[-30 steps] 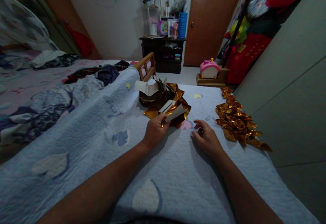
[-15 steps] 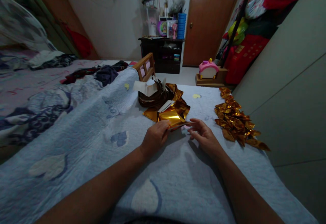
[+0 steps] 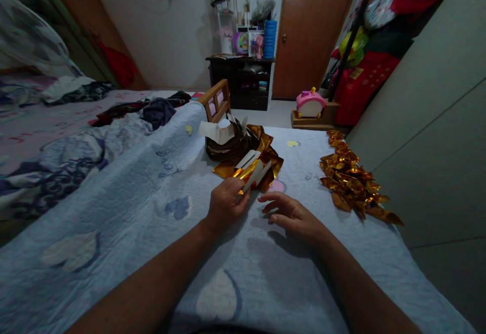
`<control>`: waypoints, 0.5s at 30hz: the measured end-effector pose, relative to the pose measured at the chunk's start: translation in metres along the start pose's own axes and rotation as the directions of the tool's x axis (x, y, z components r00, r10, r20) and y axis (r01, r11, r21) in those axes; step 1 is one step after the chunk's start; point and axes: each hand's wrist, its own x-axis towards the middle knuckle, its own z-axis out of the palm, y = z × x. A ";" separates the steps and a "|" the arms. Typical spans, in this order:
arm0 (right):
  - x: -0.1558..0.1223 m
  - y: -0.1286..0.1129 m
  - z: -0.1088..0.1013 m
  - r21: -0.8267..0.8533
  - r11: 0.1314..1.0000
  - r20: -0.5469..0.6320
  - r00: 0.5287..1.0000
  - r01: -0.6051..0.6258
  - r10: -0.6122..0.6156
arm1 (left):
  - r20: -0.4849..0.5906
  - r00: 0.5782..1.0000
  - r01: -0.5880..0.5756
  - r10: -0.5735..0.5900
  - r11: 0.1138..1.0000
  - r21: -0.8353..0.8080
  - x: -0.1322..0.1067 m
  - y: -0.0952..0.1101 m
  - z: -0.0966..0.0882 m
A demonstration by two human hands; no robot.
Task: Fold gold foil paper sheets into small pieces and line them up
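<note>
My left hand (image 3: 229, 200) is closed on a sheet of gold foil paper (image 3: 251, 174), tilted so that its pale inner side faces right. Just to the right, my right hand (image 3: 290, 212) holds nothing, its fingers apart and slightly curled above the quilt. Behind the held sheet lie loose gold foil sheets (image 3: 274, 164), some with white backs showing. A curled stack of dark-edged paper (image 3: 224, 149) rests against them at the left. Over at the right edge of the bed sits a pile of folded gold foil pieces (image 3: 351, 182).
A pale blue quilt with hearts (image 3: 266, 288) covers the bed. Rumpled clothes (image 3: 76, 157) lie on the left, beyond a raised quilt fold. A small wooden rail (image 3: 218, 98) stands at the far end. A grey-white cabinet (image 3: 436, 136) borders the right side.
My left hand has turned the foil sheet up, so its pale side shows. My right hand has come off the sheet's edge and moved slightly left and nearer to me.
</note>
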 end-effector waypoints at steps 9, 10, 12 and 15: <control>-0.001 -0.013 -0.002 0.280 0.960 -0.194 0.980 0.008 0.049 | 0.000 0.887 -0.459 0.462 0.881 -0.113 -0.008 0.021 -0.007; -0.002 -0.015 -0.004 0.329 0.944 -0.217 0.973 -0.003 0.079 | 0.014 0.868 -0.491 0.496 0.862 -0.127 -0.009 0.023 -0.006; -0.005 -0.020 -0.008 0.409 0.912 -0.275 0.950 -0.025 0.150 | 0.058 0.832 -0.539 0.551 0.829 -0.147 -0.011 0.026 -0.005; -0.008 -0.025 -0.012 0.383 0.922 -0.363 0.910 -0.052 0.202 | 0.132 0.804 -0.564 0.580 0.814 -0.141 -0.014 0.029 -0.002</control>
